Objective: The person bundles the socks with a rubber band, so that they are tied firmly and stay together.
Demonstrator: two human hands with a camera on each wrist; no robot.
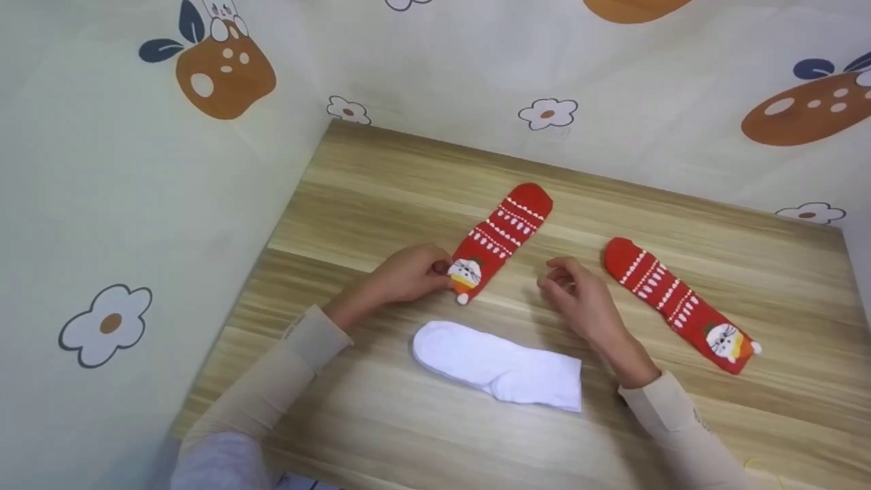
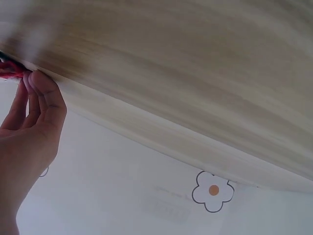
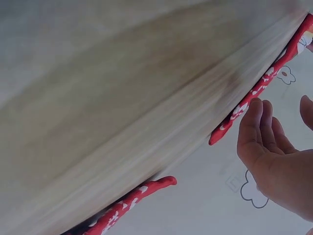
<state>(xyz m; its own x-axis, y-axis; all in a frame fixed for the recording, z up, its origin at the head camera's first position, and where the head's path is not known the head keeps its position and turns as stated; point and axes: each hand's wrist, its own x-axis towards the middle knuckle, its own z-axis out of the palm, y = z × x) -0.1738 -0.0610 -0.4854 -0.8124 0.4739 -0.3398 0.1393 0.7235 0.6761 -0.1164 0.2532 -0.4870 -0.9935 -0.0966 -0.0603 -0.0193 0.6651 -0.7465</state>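
A red sock point(image 1: 502, 235) with white rows and an animal face lies slanted on the table. My left hand point(image 1: 408, 273) pinches the edge of its cuff end, beside the face. In the left wrist view, the fingertips point(image 2: 39, 78) meet a bit of red fabric at the tabletop. My right hand point(image 1: 584, 303) hovers to the right of that sock, its fingers loosely bent and nothing in them. Further right lies a matching red sock point(image 1: 670, 294), its toe near the right hand. Between the forearms, nearer the body, a white sock point(image 1: 500, 367) is laid flat.
The wood-grain table point(image 1: 354, 184) meets a printed sheet point(image 1: 442, 82) at the back. Similar sheeting point(image 1: 109, 204) hangs along the left side, with flowers and orange fruit on it.
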